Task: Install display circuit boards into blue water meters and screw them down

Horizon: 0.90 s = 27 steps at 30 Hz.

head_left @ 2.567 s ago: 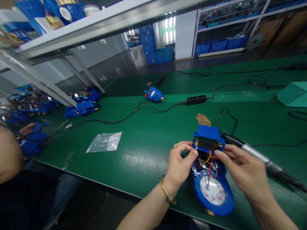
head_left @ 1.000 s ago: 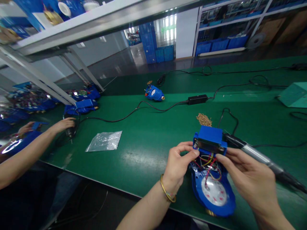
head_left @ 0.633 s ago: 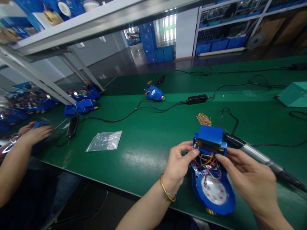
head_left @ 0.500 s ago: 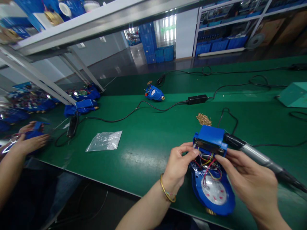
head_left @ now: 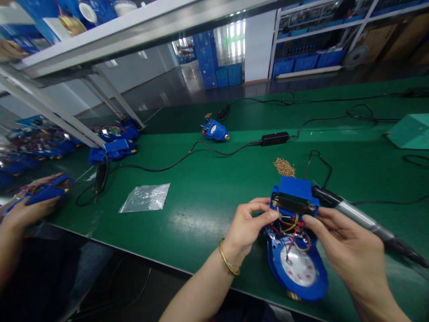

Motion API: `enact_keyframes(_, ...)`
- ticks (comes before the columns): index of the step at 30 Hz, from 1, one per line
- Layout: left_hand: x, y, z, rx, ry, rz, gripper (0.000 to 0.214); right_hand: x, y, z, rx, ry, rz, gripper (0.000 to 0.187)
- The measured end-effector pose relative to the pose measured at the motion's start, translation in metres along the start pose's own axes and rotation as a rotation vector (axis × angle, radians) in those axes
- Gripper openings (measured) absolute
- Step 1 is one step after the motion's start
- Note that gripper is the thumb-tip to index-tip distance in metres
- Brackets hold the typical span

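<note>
A blue water meter (head_left: 317, 284) with a round pale dial and a brass fitting lies on the bench in front of me. At its upper end a blue plastic box (head_left: 295, 188) is tipped up, its dark inner side facing me. Red, yellow and dark wires (head_left: 291, 227) run between the box and the meter body. With thumb and fingers my left hand (head_left: 250, 223) grips the box's left side. Its right side is pinched by my right hand (head_left: 350, 250), whose fingertips are partly hidden behind it.
Right of the meter lies a corded electric screwdriver (head_left: 362, 218). Behind it is a pile of small brass screws (head_left: 284, 167). A clear plastic bag (head_left: 145, 198), another blue meter (head_left: 215, 130) and a black cable box (head_left: 275, 138) are farther off. At left, a co-worker's hands (head_left: 30, 210) hold a blue part.
The box has tilted slightly, so more of its dark inner side faces me. Both my hands keep their grip. The co-worker's hands have shifted with their blue part.
</note>
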<state>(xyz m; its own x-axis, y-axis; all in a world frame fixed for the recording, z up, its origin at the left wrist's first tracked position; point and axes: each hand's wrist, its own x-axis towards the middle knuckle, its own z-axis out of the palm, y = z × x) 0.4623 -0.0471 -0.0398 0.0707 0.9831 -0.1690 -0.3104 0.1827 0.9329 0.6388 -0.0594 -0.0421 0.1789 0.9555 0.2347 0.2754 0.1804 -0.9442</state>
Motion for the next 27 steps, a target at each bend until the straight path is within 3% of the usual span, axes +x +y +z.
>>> enact_keyframes(5, -0.0015, 0.0009, -0.003, 0.271, 0.048, 0.129, 0.009, 0.0022, -0.0038, 0.0006, 0.065, 0.016, 0.03, 0.02)
enact_keyframes(11, -0.0064, 0.0053, -0.0016, 0.499, 0.069, 0.208, 0.007, 0.0021, -0.0043, 0.0008, 0.032, 0.017, 0.016, 0.02)
enact_keyframes(22, -0.0054, 0.0006, 0.0, 0.36, 0.058, 0.178, 0.006, 0.0011, 0.0003, -0.0008, 0.061, 0.044, 0.074, 0.023)
enact_keyframes(27, -0.0066, -0.0005, 0.0021, 0.401, 0.13, 0.228, 0.01, 0.0015, 0.0017, -0.0001, 0.186, 0.057, 0.235, 0.028)
